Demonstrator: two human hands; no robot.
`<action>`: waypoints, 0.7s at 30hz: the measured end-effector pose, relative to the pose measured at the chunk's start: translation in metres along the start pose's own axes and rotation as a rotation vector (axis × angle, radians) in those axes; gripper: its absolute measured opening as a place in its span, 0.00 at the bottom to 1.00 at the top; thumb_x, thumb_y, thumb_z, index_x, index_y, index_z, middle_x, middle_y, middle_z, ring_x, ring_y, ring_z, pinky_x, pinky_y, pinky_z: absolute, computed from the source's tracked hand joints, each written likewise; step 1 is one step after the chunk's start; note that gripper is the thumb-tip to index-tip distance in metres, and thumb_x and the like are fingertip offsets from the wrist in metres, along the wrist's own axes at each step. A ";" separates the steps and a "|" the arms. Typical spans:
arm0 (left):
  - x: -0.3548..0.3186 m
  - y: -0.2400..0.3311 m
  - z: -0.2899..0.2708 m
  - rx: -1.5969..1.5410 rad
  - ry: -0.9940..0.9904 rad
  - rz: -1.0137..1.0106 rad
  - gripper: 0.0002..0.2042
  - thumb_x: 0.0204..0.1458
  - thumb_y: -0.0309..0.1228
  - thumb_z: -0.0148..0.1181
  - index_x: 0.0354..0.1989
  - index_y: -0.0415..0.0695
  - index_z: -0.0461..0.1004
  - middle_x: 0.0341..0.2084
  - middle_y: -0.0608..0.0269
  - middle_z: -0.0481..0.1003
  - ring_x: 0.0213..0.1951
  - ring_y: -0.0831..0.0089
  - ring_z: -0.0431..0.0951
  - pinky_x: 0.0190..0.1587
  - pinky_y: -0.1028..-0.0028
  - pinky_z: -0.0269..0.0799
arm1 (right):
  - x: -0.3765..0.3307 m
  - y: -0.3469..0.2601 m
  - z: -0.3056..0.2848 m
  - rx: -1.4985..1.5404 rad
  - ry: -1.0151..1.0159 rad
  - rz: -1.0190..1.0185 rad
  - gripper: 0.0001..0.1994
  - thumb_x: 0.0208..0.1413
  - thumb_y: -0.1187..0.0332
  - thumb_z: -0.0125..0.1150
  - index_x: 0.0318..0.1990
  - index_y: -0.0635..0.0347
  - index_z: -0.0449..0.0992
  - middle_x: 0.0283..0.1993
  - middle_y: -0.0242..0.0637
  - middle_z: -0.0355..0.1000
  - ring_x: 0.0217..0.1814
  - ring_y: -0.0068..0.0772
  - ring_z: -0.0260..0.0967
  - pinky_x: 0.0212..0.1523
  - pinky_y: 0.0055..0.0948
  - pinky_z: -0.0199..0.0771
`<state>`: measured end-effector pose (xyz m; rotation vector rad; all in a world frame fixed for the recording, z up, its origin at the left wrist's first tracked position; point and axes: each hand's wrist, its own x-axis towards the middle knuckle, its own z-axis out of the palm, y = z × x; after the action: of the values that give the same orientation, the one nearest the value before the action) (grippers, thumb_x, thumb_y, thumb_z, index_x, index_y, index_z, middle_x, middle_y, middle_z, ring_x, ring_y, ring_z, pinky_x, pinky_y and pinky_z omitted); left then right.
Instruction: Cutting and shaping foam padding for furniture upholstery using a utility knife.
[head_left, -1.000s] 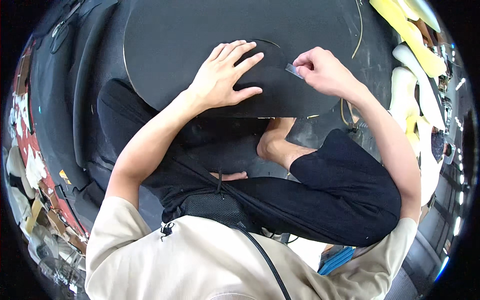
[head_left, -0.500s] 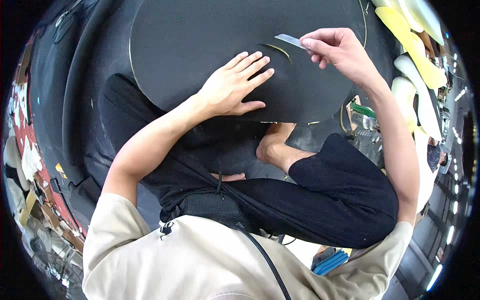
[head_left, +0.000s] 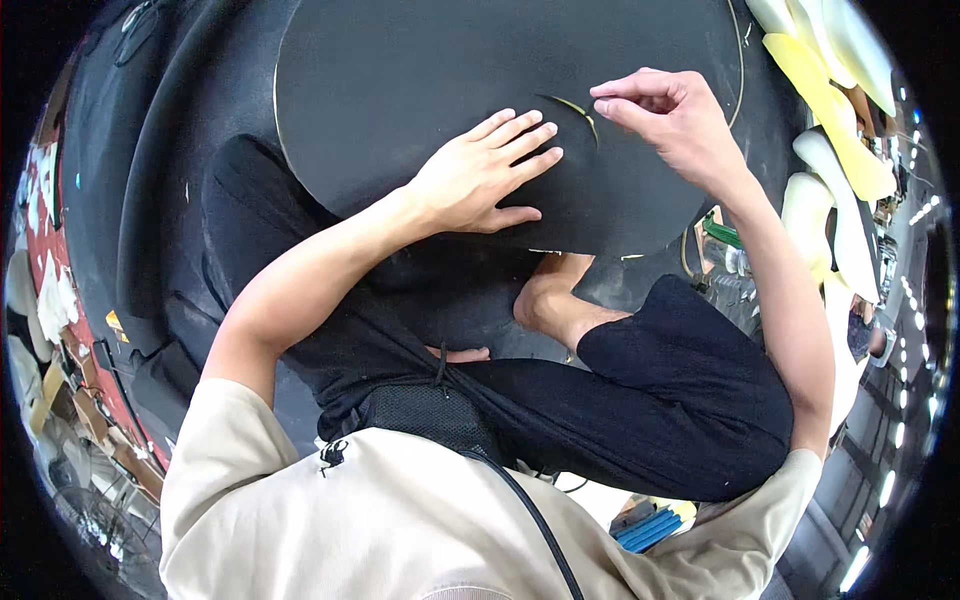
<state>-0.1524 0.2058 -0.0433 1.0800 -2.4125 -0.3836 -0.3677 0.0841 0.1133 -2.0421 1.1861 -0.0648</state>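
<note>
My left hand lies flat with fingers spread on a large rounded black sheet. Just beyond its fingertips, a curved yellow-green slit or strip shows on the black surface. Right of that curve, my right hand hovers with thumb and fingers pinched together. The thin flat metal blade it held half a second ago is hardly visible now, edge-on or hidden by the fingers. The sheet rests over my crossed legs, and a thin pale edge runs along its left rim.
Yellow and white foam pieces are piled at the right. A green item with clear containers lies beside my right forearm. Blue sticks are near my right hip. Black material covers the left side, with cardboard scraps beyond it.
My right hand has turned and dropped slightly, bringing its fingertips close to the curve; the blade no longer shows plainly. My left hand stays flat, and the whole view has shifted a little.
</note>
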 end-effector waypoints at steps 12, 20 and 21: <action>-0.002 -0.003 0.003 -0.039 0.029 0.028 0.32 0.61 0.52 0.65 0.68 0.44 0.72 0.72 0.53 0.67 0.76 0.53 0.61 0.78 0.53 0.55 | 0.008 -0.010 0.015 -0.155 0.095 -0.094 0.11 0.61 0.67 0.69 0.46 0.62 0.88 0.36 0.42 0.85 0.35 0.26 0.81 0.40 0.25 0.80; -0.003 -0.005 0.003 -0.055 0.037 0.038 0.31 0.60 0.50 0.66 0.67 0.44 0.73 0.71 0.52 0.67 0.75 0.53 0.62 0.78 0.53 0.56 | 0.013 -0.016 0.009 -0.192 0.090 -0.111 0.10 0.61 0.67 0.68 0.45 0.63 0.88 0.34 0.44 0.85 0.33 0.29 0.82 0.40 0.27 0.81; -0.003 -0.005 0.003 -0.056 0.038 0.038 0.31 0.60 0.50 0.66 0.67 0.44 0.73 0.71 0.52 0.67 0.75 0.53 0.62 0.78 0.53 0.56 | 0.014 -0.014 0.009 -0.196 0.079 -0.101 0.10 0.61 0.68 0.67 0.44 0.63 0.88 0.34 0.45 0.85 0.33 0.30 0.82 0.40 0.27 0.81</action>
<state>-0.1493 0.2047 -0.0487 1.0070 -2.3710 -0.4118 -0.3458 0.0831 0.1114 -2.2898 1.1758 -0.0813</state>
